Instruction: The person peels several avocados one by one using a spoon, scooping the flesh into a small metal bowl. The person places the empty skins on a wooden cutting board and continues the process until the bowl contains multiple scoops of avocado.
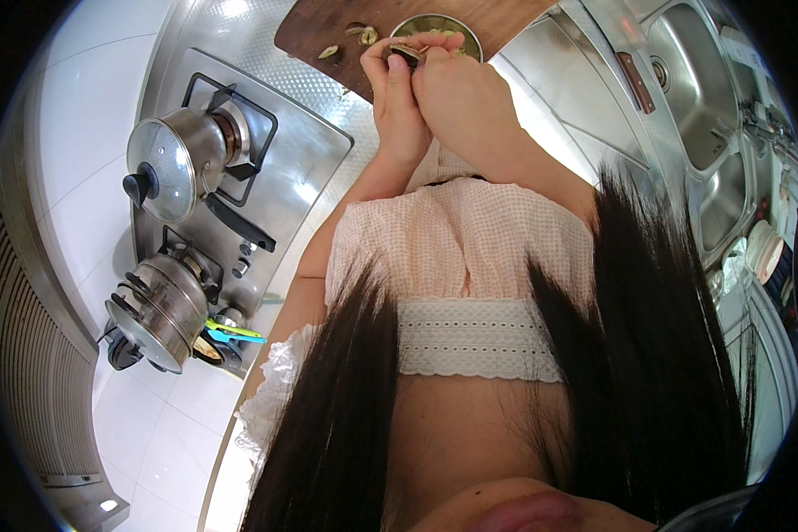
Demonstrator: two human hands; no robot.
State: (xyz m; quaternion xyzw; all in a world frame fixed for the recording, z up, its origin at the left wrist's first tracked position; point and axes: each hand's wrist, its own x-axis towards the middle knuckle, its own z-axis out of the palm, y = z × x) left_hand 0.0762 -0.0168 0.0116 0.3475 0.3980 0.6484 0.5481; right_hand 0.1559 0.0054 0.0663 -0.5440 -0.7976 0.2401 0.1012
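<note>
Both of my hands meet over the near edge of a wooden board (319, 26) at the top of the view. A small dark brown piece, perhaps a husk or shell (409, 54), is gripped by the thumb and fingers of my left hand (399, 100). My right hand (465, 100) is closed against it, its fingertips largely hidden. Just beyond the hands is a round metal bowl (437, 21) with yellow-green pieces in it. Several small husk-like pieces (368, 35), green and brown, lie on the board to the left of the bowl.
On the left, a gas stove (292, 153) bears a lidded saucepan (179, 163) and a stacked steamer pot (169, 299). A cleaver with a brown handle (635, 82) lies near the double steel sink (688, 73) on the right. Stacked dishes (765, 249) stand at far right.
</note>
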